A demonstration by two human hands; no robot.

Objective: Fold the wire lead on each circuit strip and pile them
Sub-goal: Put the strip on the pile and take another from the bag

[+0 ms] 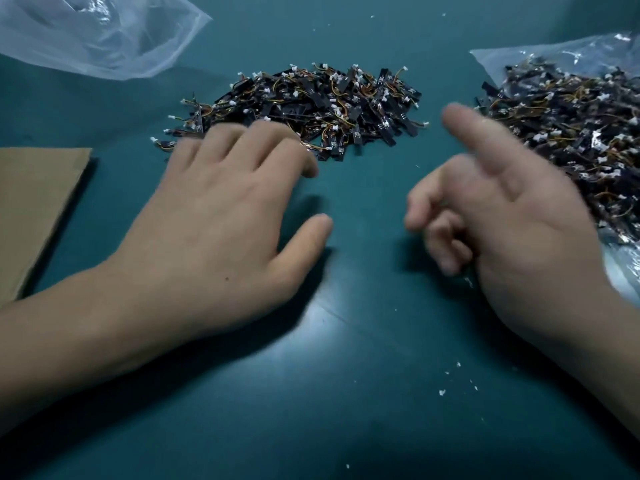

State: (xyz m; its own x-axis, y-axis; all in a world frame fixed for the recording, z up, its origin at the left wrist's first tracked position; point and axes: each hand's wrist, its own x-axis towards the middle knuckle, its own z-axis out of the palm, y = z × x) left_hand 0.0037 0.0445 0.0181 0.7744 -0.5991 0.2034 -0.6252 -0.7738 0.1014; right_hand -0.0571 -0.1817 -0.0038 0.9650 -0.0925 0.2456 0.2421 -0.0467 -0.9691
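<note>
- two bare hands are seen above a teal table (346, 393), and nothing is grasped in either.
- the left hand (214, 216) is held palm down and released, with its fingers straight and spread. its fingertips (263, 133) are placed at the near left edge of the middle pile (311, 105). whether any strip is actually touched cannot be told, as that part is blurred.
- the right hand (502, 230) is turned on its edge with the palm facing left. its thumb (467, 133) is stretched forward and the other fingers are loosely curled inward. no strip is seen inside it, though the whole hand is smeared by motion.
- the circuit strips (384, 129) in the middle pile are short and black. orange and yellow wire leads (346, 105) are attached to them, ending in small white connectors. the pile is heaped on the bare table beyond both hands.
- a second heap (571, 133) of the same strips is spread on a clear plastic bag (512, 53) at the right edge, just beside and behind the right hand.
- a crumpled bag (104, 36), also clear, is laid at the top left, well apart from both piles.
- a brown cardboard sheet (34, 202) is laid flat at the left edge, beside the left forearm.
- small white flecks (442, 392) are scattered on the table, mostly near the right forearm.
</note>
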